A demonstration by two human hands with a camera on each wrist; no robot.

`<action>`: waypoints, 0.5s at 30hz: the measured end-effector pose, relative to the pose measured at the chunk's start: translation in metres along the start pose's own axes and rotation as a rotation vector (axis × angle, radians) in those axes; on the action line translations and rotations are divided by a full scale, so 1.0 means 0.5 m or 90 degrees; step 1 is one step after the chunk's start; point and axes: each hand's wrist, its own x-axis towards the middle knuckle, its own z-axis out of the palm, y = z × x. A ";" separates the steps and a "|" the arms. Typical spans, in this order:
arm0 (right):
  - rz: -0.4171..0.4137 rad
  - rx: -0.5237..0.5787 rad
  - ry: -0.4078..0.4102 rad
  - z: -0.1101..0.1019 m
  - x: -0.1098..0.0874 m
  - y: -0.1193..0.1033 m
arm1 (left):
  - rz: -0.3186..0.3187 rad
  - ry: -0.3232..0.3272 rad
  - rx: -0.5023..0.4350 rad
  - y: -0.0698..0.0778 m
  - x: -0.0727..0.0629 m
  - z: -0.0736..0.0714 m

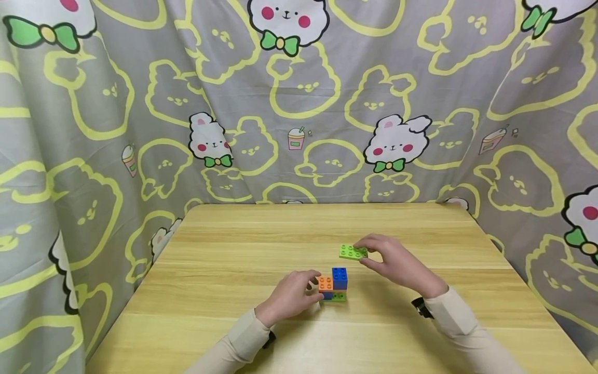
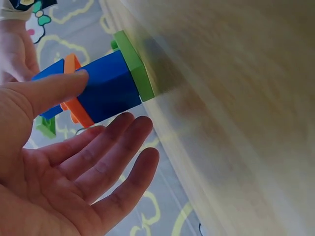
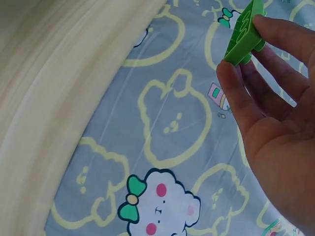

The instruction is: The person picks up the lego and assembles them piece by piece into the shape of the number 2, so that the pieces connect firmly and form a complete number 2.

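A small stack of toy building bricks stands on the table: a green base plate [image 1: 339, 297], a blue brick [image 2: 109, 86], an orange plate [image 1: 325, 283] and a blue top brick [image 1: 340, 278] at its right. Close to the stack's left side is my left hand [image 1: 291, 295]. Its thumb lies at the lower blue brick, while the other fingers spread loosely beside it, apparently not clasping it. Behind and right of the stack, my right hand [image 1: 394, 261] pinches a flat light green brick [image 1: 349, 252] between thumb and fingers, studs up. Its hollow underside shows in the right wrist view.
The wooden table [image 1: 224, 249] stretches around the stack, its far edge meeting a grey patterned curtain [image 1: 261, 176]. The curtain also hangs along the left and right sides. A dark strap [image 1: 422, 307] sits at the right sleeve's cuff.
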 end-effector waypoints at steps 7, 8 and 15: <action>0.000 0.008 -0.015 0.004 0.000 -0.021 | -0.008 0.044 -0.016 0.007 -0.006 -0.018; -0.004 0.011 -0.014 0.006 0.000 -0.023 | -0.006 0.058 -0.021 0.009 -0.007 -0.021; -0.015 0.039 -0.023 0.015 -0.002 -0.041 | 0.023 0.148 -0.046 0.022 -0.006 -0.035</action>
